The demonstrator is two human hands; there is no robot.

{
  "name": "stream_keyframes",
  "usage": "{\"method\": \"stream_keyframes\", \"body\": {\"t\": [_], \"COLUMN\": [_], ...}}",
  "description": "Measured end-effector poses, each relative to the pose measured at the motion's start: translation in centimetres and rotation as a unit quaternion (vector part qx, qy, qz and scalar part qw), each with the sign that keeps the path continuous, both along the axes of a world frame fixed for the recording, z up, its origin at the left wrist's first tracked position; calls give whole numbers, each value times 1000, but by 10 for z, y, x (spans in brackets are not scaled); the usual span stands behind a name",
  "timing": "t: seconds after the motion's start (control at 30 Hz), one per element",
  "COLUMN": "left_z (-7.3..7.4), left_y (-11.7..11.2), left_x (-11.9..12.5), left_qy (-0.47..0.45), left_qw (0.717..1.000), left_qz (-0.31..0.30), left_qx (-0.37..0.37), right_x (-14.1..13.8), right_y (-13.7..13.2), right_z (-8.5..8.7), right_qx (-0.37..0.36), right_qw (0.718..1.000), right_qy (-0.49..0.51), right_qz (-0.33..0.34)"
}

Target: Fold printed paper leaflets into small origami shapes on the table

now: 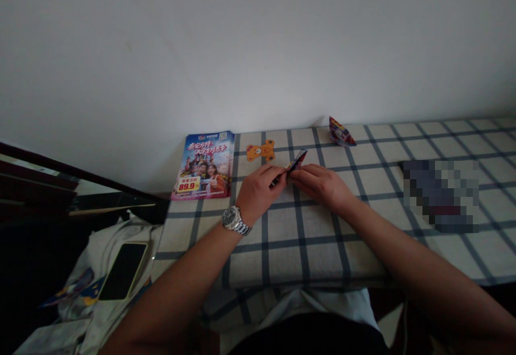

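Observation:
A small folded piece of printed paper [299, 161] stands up between my two hands above the checked tablecloth. My left hand [261, 188], with a silver watch at its wrist, pinches the paper's left lower part. From the other side, my right hand [320, 183] has its fingers closed on the right lower edge. Both hands hide much of the paper, so its full folded shape cannot be told. Just beyond the left hand lies an orange bear figure [261, 151]. A folded paper boat [341, 132] sits near the wall, past the right hand.
A stack of printed flyers [205, 167] lies at the table's left end. The checked tablecloth [282, 236] covers the table, which meets a white wall [258, 48]. At right is a blurred-out dark item [435, 193]. Lower left, a phone [123, 270] rests on pale cloth.

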State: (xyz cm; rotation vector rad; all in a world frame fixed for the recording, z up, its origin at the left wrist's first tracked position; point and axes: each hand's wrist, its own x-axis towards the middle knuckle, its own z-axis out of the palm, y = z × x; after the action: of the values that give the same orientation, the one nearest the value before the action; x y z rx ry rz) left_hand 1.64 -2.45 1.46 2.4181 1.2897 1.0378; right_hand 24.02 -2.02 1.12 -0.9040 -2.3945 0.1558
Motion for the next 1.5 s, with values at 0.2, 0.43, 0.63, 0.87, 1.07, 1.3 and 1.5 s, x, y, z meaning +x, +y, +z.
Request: {"method": "stream_keyframes", "body": {"t": [0.2,0.43,0.63,0.87,1.07,1.3,1.5], "left_z": [1,5,8,12,7,4,4], "left_y": [-3,-4,-5,-6,-3,-2,-1], "left_x": [-2,-5,-4,-4,-3,-2,-3], "left_qy": [64,125,121,116,79,50,32], "left_qw": [998,991,992,993,997,998,999], "left_qz": [3,-4,-9,-15,-22,-24,-15], "left_qx": [26,40,34,26,15,0,-4], "right_x": [2,5,6,8,9,5,5], "right_y": [-1,-1,-1,0,1,-2,-2], "right_z": [5,6,6,7,4,8,8], "right_qx": [13,14,-1,16,23,4,3], "right_qw": [1000,999,998,998,998,996,997], "right_qy": [-16,-49,-60,-51,-61,-87,-78], "right_qz": [5,16,25,23,16,4,10]}}
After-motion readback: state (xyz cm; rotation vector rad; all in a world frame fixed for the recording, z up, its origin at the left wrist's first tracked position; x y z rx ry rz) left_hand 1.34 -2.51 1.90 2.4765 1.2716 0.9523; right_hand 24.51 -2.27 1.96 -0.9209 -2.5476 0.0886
